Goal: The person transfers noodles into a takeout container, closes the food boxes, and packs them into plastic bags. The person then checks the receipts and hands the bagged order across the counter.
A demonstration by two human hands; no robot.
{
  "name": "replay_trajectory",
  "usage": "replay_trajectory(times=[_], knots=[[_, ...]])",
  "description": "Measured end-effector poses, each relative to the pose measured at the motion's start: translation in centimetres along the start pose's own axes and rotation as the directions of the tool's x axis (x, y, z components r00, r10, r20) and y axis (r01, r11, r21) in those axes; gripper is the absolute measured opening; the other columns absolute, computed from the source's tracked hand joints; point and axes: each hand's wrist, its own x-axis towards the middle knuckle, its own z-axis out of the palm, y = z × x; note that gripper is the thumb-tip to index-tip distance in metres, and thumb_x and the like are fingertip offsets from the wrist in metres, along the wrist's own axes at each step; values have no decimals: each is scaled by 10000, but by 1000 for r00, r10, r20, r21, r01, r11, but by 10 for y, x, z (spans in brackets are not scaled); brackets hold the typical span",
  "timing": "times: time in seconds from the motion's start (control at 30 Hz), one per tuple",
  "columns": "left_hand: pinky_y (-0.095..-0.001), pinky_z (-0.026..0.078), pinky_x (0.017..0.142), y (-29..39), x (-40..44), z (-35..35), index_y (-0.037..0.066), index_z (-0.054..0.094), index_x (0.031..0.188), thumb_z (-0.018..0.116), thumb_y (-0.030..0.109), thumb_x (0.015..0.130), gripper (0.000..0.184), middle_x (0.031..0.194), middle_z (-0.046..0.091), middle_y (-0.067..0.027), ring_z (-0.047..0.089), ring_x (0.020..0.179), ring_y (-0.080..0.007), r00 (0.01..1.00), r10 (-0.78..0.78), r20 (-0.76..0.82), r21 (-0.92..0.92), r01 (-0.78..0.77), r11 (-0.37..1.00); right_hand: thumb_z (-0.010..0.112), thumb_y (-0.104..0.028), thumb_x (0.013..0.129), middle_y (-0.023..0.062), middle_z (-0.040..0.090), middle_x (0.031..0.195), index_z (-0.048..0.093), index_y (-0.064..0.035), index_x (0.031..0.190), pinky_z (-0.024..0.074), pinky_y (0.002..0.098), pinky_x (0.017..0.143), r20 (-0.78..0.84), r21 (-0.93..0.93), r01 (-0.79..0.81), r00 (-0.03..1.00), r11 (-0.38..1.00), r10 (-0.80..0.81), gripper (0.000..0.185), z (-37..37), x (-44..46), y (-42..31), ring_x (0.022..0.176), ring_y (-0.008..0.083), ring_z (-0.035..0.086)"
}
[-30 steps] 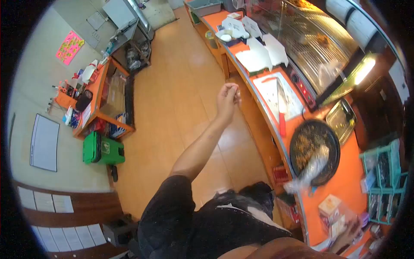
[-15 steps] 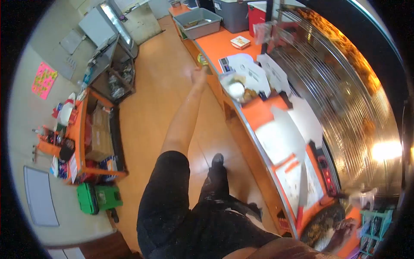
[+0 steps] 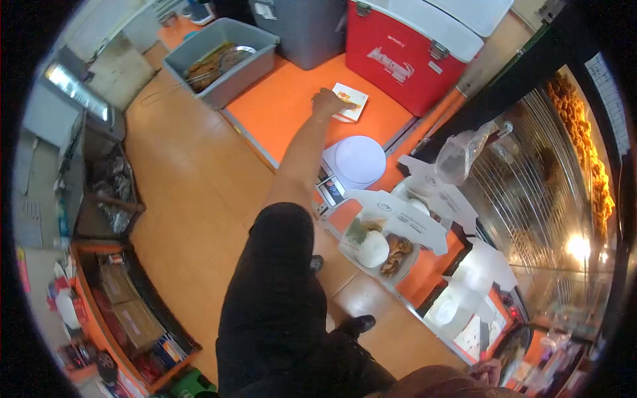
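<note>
The left hand (image 3: 328, 103) lies over the small carton (image 3: 357, 98) on the orange tabletop (image 3: 265, 106), arm outstretched, presumably because it sits far off; I can't tell either grip, left or right hand's (image 3: 488, 371).

"Where does the view look from?"

"From the person's head, forward and down over the left hand (image 3: 328, 104), with the box (image 3: 352, 101) at its fingers."

"How near is it?"

"Close above the body: the black sleeve (image 3: 275, 265) looms large below that hand, while the red cooler (image 3: 408, 60) sits farther off, beyond and right of it."

"How wide?"

"Very. It takes in the shelf (image 3: 133, 318) below and left of the left hand, the warmer (image 3: 544, 199) to its right, and the right hand (image 3: 488, 371) low at the bottom right. Straight edges bow towards the round, dark rim."
</note>
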Motion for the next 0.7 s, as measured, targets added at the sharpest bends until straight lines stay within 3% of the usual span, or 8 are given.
replay_trajectory(times=[0.03,0.1,0.13,0.17,0.23,0.37,0.5,0.7], knots=[[-487,471,1042,-6,-6,1,-162,370,1398,903,616,544,1272,1376,544,-279,547,1273,-415,999,26,22,5,-26,1000,585,-144,990,42,573,701,608,-25,958,421,282,517,5,68,-34,999,997,34,125,0,-3,8,578,139,527],[-467,541,924,-16,-6,-1,-187,398,1347,949,520,529,1214,1258,614,-304,647,1137,-391,973,209,95,-338,-166,926,686,-404,954,71,558,901,562,-17,1029,494,298,689,-246,133,-16,968,991,48,413,38,-16,2,787,161,568],[-422,579,812,-41,30,43,-221,429,1267,976,441,522,1138,1144,659,-310,707,992,-344,967,252,-45,-374,-250,893,745,-472,890,51,532,846,532,-32,995,490,294,647,-366,143,-101,919,985,147,500,65,-9,-19,744,141,551],[-404,594,765,-63,64,80,-254,422,1237,968,419,579,1088,1133,661,-290,710,952,-312,980,200,16,-505,-165,847,715,-427,911,68,567,852,549,-29,1008,498,322,700,-428,179,-100,888,979,169,441,82,-6,-34,799,184,584],[-405,623,740,-65,30,63,-272,310,1318,896,205,754,943,1202,627,-266,714,930,-279,912,364,189,-798,-73,598,708,-391,917,62,577,863,550,-30,1014,494,327,723,-498,195,-72,852,978,162,406,99,-16,-42,807,179,593],[-491,598,843,-10,-31,26,-135,163,1472,759,144,839,913,1292,567,-273,682,1033,-359,990,143,-12,-716,-108,690,706,-307,915,57,592,867,551,-32,1007,509,324,754,-537,326,-32,816,945,213,328,104,-67,-26,802,158,604],[-460,576,821,15,-12,49,-50,256,1433,767,256,826,850,1254,560,-206,646,1034,-312,982,188,11,-652,-135,746,696,-261,926,50,594,856,557,-39,1013,512,317,757,-670,399,-30,672,916,314,275,119,-104,0,793,153,611],[-413,543,789,1,-25,33,78,396,1374,779,424,807,767,1198,550,-107,592,1037,-241,920,347,183,-732,-109,673,689,-175,937,44,605,858,569,-42,1032,512,311,759,-624,468,-3,707,884,333,202,131,-121,11,814,149,623]])
